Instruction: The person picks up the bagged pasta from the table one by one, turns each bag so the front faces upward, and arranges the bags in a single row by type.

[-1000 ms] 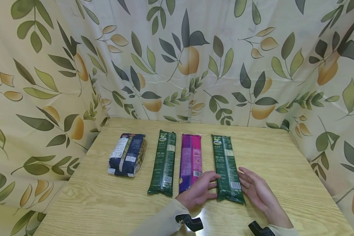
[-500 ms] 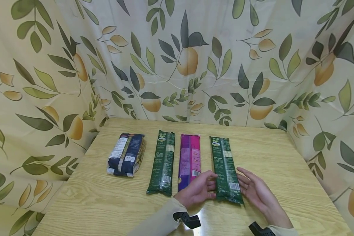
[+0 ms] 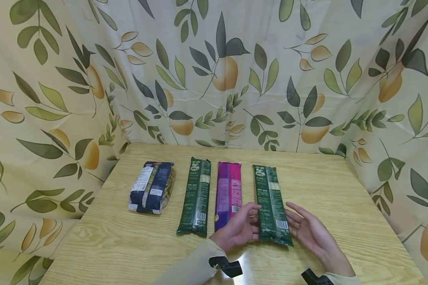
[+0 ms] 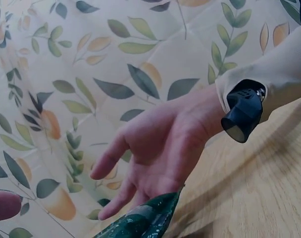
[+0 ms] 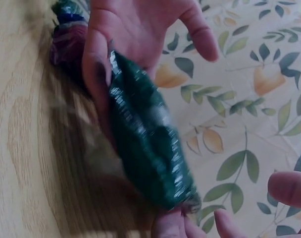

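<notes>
On the table lies a green bag of spaghetti (image 3: pixel 271 202), the one furthest right in the head view, with a hand on each side. My left hand (image 3: pixel 237 229) lies along its left edge near the lower half, fingers extended and thumb at the bag's edge. By the right edge is my right hand (image 3: pixel 312 233), palm turned inward, its fingers loosely extended beside the bag. The right wrist view shows the bag's end (image 5: pixel 145 134) between both hands, with left fingers against its side. In the left wrist view the right hand (image 4: pixel 160 144) is behind the bag's tip (image 4: pixel 145 220).
To the left lie a pink and purple packet (image 3: pixel 229 190), partly behind the left hand, another green bag of spaghetti (image 3: pixel 195 198) and a navy bag of pasta (image 3: pixel 151 188). Leaf-patterned curtain (image 3: pixel 214 79) encloses the wooden table (image 3: pixel 110 245) at back and sides.
The whole head view has shifted slightly, moving everything a little to the left. Both hands stay at the sides of the right-hand green bag, with hardly any movement against it.
</notes>
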The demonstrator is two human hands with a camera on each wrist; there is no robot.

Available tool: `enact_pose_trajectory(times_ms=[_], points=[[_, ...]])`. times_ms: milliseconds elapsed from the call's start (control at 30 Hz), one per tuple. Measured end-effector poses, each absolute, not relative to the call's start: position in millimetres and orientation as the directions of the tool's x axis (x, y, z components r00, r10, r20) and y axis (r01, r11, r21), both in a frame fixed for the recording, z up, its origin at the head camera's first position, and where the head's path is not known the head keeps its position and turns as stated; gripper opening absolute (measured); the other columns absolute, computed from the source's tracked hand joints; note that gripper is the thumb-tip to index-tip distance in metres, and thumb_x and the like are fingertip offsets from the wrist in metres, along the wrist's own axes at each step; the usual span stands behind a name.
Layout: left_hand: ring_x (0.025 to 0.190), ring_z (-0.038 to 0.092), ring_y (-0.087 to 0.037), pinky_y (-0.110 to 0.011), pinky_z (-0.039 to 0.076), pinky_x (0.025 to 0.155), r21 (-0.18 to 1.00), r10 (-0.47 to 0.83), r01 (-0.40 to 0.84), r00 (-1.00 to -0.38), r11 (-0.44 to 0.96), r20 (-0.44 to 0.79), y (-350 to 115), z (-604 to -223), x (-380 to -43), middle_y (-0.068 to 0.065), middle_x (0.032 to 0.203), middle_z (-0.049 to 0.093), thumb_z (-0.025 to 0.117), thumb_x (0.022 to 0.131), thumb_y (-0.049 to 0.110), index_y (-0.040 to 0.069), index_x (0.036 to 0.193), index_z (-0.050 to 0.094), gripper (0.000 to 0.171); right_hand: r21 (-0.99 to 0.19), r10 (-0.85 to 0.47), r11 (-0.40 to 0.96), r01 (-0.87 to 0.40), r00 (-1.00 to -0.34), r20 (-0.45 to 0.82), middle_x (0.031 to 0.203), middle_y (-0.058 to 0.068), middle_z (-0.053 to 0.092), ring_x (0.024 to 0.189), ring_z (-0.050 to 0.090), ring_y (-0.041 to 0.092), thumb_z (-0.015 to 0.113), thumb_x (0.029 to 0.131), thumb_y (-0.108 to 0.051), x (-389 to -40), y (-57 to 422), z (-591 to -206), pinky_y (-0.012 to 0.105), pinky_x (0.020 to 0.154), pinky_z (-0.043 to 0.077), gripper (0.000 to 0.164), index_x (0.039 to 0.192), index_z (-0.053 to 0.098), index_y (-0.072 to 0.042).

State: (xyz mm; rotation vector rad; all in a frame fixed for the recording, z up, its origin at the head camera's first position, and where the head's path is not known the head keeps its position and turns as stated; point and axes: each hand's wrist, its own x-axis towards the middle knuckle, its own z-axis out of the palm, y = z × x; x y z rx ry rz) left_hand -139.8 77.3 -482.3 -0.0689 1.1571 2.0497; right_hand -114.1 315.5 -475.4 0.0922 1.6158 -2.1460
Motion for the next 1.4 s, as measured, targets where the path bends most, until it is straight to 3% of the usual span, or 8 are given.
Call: enact_pose_trajectory(times_ms=[67,267,467,700,900,1033,1200,1400], points=[[0.112,0.065,-0.03,-0.041,0.054,0.095,0.713,0.588,-0.633,-0.712,-0.3,-0.385,76.9,-481.7,-139.8,-0.01,0.121,0.061,0.057,0.092,0.041,0.001,0.139,0.049,0.061,-0.895,-0.315,-0.223,0.387,-0.897,-0.309,0.169,0.03,-0.018,0.157,-0.015,0.048,0.023,0.113,-0.044,-114.1,317.6,-477.6,0.014,0.096,0.049,0.077,0.162,-0.018,-0.001],[0.101,0.065,-0.022,-0.031,0.055,0.085,0.715,0.592,-0.62,-0.722,-0.324,-0.358,77.2,-479.5,-140.5,-0.006,0.117,0.061,0.056,0.093,0.039,0.003,0.136,0.051,0.057,-0.882,-0.276,-0.245,0.403,-0.901,-0.335,0.172,0.026,-0.007,0.127,0.056,0.005,0.025,0.113,-0.047,-114.3,321.9,-485.8,0.023,0.105,0.049,0.063,0.164,0.009,-0.015],[0.096,0.066,-0.018,-0.029,0.056,0.081,0.718,0.598,-0.611,-0.726,-0.333,-0.34,79.9,-480.7,-140.6,-0.004,0.112,0.061,0.056,0.093,0.036,0.005,0.127,0.055,0.046,-0.845,-0.292,-0.283,0.454,-0.88,-0.375,0.172,0.025,-0.01,0.116,0.058,0.001,0.025,0.113,-0.045,-114.6,313.0,-481.1,0.028,0.107,0.05,0.074,0.164,-0.017,-0.011],[0.097,0.066,-0.018,-0.03,0.056,0.083,0.739,0.592,-0.601,-0.727,-0.303,-0.349,78.0,-480.4,-139.8,-0.004,0.115,0.06,0.056,0.094,0.034,0.008,0.123,0.057,0.039,-0.873,-0.31,-0.262,0.411,-0.893,-0.327,0.145,-0.005,0.049,0.121,0.059,0.003,0.033,0.114,-0.032,-115.3,309.3,-483.2,0.028,0.105,0.053,0.076,0.163,-0.017,-0.004],[0.1,0.063,-0.018,-0.03,0.053,0.089,0.787,0.547,-0.575,-0.742,-0.225,-0.386,75.3,-478.8,-137.5,-0.007,0.115,0.063,0.058,0.093,0.032,0.005,0.126,0.058,0.042,-0.86,-0.353,-0.286,0.422,-0.881,-0.315,0.13,-0.017,0.06,0.12,0.062,0.006,0.036,0.114,-0.024,-115.2,311.2,-489.9,0.03,0.105,0.054,0.078,0.162,-0.023,-0.008],[0.104,0.061,-0.019,-0.032,0.05,0.094,0.812,0.537,-0.557,-0.745,-0.176,-0.395,72.7,-478.2,-137.5,-0.011,0.119,0.064,0.058,0.095,0.031,0.002,0.129,0.057,0.045,-0.874,-0.334,-0.245,0.42,-0.883,-0.33,0.15,0.002,0.05,0.12,0.064,0.006,0.04,0.112,-0.019,-116.1,310.9,-493.0,0.034,0.106,0.054,0.08,0.162,-0.022,-0.009],[0.109,0.062,-0.02,-0.034,0.049,0.1,0.829,0.563,-0.544,-0.73,-0.134,-0.388,70.4,-478.9,-137.3,-0.016,0.127,0.066,0.056,0.096,0.029,-0.002,0.134,0.058,0.048,-0.887,-0.344,-0.218,0.408,-0.882,-0.321,0.173,0.022,-0.01,0.121,0.063,0.004,0.045,0.108,-0.005,-116.3,309.6,-495.3,0.034,0.107,0.053,0.086,0.162,-0.022,-0.01],[0.122,0.061,-0.023,-0.039,0.048,0.109,0.844,0.545,-0.516,-0.754,-0.148,-0.366,70.7,-477.8,-135.9,-0.018,0.135,0.063,0.056,0.097,0.027,-0.003,0.134,0.059,0.048,-0.891,-0.314,-0.224,0.394,-0.895,-0.317,0.173,0.02,-0.013,0.119,0.063,0.001,0.046,0.105,0.001,-115.4,309.5,-496.3,0.032,0.107,0.053,0.089,0.163,-0.02,-0.011]])
